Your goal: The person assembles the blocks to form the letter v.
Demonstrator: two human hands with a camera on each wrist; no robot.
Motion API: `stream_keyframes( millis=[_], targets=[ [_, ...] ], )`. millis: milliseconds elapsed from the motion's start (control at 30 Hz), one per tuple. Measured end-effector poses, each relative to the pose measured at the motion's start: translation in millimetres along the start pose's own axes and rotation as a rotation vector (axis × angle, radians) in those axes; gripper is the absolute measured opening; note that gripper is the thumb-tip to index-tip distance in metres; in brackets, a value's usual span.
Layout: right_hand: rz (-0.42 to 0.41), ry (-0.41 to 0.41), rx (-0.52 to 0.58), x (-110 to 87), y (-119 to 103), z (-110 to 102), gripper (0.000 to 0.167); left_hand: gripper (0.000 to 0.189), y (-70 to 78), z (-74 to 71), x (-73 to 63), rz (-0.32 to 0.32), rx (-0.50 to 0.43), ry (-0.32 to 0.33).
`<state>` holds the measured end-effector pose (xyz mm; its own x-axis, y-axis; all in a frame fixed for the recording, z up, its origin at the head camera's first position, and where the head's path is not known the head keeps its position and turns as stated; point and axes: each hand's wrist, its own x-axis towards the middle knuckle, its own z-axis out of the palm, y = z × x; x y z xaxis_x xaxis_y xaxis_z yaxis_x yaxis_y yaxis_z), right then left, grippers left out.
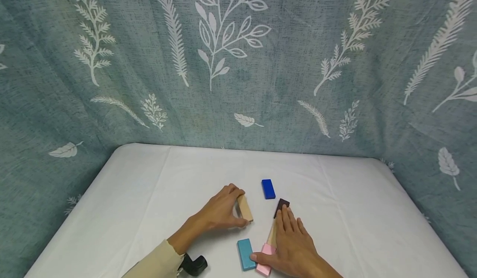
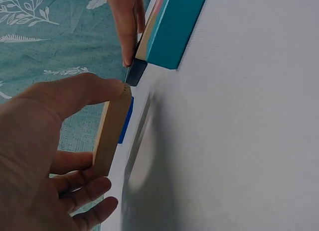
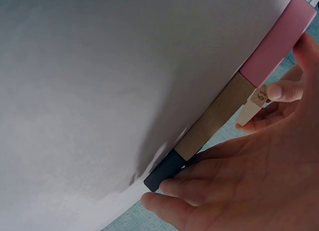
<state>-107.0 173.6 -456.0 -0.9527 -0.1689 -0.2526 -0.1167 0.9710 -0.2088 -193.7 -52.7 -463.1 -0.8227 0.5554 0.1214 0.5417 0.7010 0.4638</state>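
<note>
My left hand [image 1: 220,207] pinches a plain wooden block [image 1: 244,208] by its ends, between thumb and fingertips. In the right wrist view this block [image 3: 254,104] shows a dark mark on one end. My right hand [image 1: 294,245] lies with straight fingers along a row of blocks. That row runs from a black block [image 3: 167,169] through a wooden block [image 3: 214,119] to a pink block [image 3: 279,42], end to end. The right thumb reaches over the pink block to the edge of a teal block [image 1: 245,255], which lies beside it.
A blue block [image 1: 268,189] lies alone beyond the black one. All the blocks are on a white-covered table [image 1: 186,178]. Behind it hangs a blue-green curtain [image 1: 283,116] with white leaf prints. A black object [image 1: 195,265] shows by the left sleeve.
</note>
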Motion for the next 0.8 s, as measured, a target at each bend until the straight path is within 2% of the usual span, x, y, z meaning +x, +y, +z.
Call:
stream_keyframes(
  millis=[300, 533, 800],
  targets=[
    [-0.008, 0.018, -0.012, -0.7, -2, 0, 0.146, 0.078, -3.9, 1.2, -8.7, 0.024, -0.006, -0.029],
    [-0.015, 0.020, 0.003, -1.8, -1, 0, 0.145, 0.079, -3.0, 1.3, -10.6, 0.028, 0.000, -0.066],
    [-0.020, 0.036, -0.002, -0.9, 0, 1, 0.145, 0.077, -3.2, -1.4, -13.7, 0.042, 0.011, -0.080]
  ],
)
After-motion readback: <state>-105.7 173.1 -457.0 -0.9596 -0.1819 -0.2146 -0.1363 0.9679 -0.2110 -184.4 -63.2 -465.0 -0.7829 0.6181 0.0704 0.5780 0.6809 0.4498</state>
